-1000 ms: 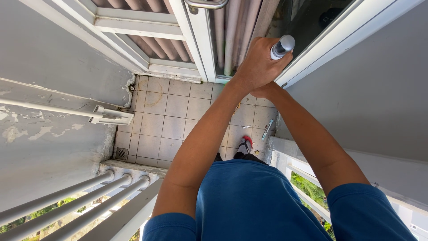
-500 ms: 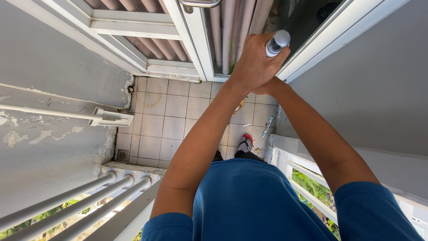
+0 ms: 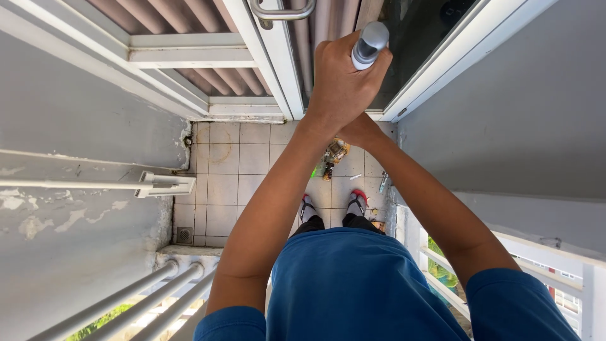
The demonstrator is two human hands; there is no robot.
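Note:
My left hand (image 3: 341, 82) is wrapped around a pole with a grey rounded end (image 3: 370, 43), held up in front of the glass door (image 3: 429, 38). Just below it sits my right hand (image 3: 361, 131), mostly hidden behind the left one and closed, seemingly on the same pole lower down. The rest of the pole is hidden by my hands and arms. Both arms stretch forward from my blue shirt (image 3: 353, 290). Far below, my feet in red-strapped sandals (image 3: 358, 199) stand on the tiled floor (image 3: 233, 158).
A white door frame with a metal handle (image 3: 281, 12) is right beside the hands. Small tools and a green item (image 3: 333, 155) lie on the tiles near my feet. Grey walls stand left and right, with a white bracket (image 3: 167, 184), railing bars (image 3: 126, 297) and a floor drain (image 3: 183, 235).
The hands and the pole's grey end have shifted a little left and up in view. My feet and the items on the tiles now show more plainly.

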